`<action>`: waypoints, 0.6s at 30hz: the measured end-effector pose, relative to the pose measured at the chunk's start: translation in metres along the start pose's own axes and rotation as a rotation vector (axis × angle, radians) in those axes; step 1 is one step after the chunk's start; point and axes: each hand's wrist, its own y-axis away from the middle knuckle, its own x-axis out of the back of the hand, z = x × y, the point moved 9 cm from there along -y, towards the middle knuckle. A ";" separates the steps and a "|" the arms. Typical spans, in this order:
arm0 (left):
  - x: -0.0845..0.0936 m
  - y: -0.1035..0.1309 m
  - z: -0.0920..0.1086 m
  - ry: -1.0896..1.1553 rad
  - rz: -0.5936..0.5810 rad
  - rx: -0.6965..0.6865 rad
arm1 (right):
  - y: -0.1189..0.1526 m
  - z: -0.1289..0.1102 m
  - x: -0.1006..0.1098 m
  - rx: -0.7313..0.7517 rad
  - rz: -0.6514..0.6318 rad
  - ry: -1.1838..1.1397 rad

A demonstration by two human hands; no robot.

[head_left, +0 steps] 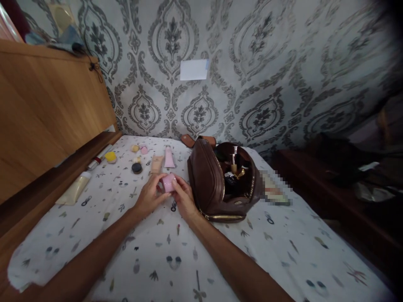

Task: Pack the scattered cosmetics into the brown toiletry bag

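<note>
A small pink jar (pixel 169 183) is held between my two hands, above the patterned cloth. My left hand (pixel 151 193) grips it from the left, and the fingers of my right hand (pixel 185 198) press on its right side. Just beyond my left hand lies a peach tube (pixel 156 164), with a pink tube (pixel 169 157) beside it. To the right of my right hand stands a brown cosmetic bag (pixel 206 176), unzipped, with several small items inside. A dark-lidded jar (pixel 136 168) sits left of the peach tube.
Several small containers, among them a yellow-lidded jar (pixel 111 157), and a cream tube (pixel 75 188) lie at the left. A brown case (pixel 188 140) rests behind the bag. A wooden cabinet (pixel 53 113) borders the left, and patterned wallpaper rises behind. A blurred flat item (pixel 275 191) lies right of the bag.
</note>
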 end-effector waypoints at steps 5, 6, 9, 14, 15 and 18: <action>0.000 0.001 -0.001 -0.002 0.017 0.023 | -0.001 0.001 0.002 0.018 -0.006 -0.013; -0.001 0.001 -0.001 0.013 0.014 0.029 | -0.001 0.001 0.002 0.023 -0.007 -0.013; -0.001 0.001 -0.005 0.096 0.006 0.084 | -0.001 0.001 0.003 0.020 -0.001 0.004; -0.001 0.000 -0.010 0.284 0.008 0.213 | 0.000 -0.001 0.002 0.028 -0.021 0.066; -0.002 0.000 -0.011 0.323 0.012 0.234 | 0.001 -0.002 0.001 0.034 -0.028 0.079; -0.009 0.002 -0.019 0.415 -0.017 0.340 | 0.001 -0.005 0.000 0.051 -0.038 0.114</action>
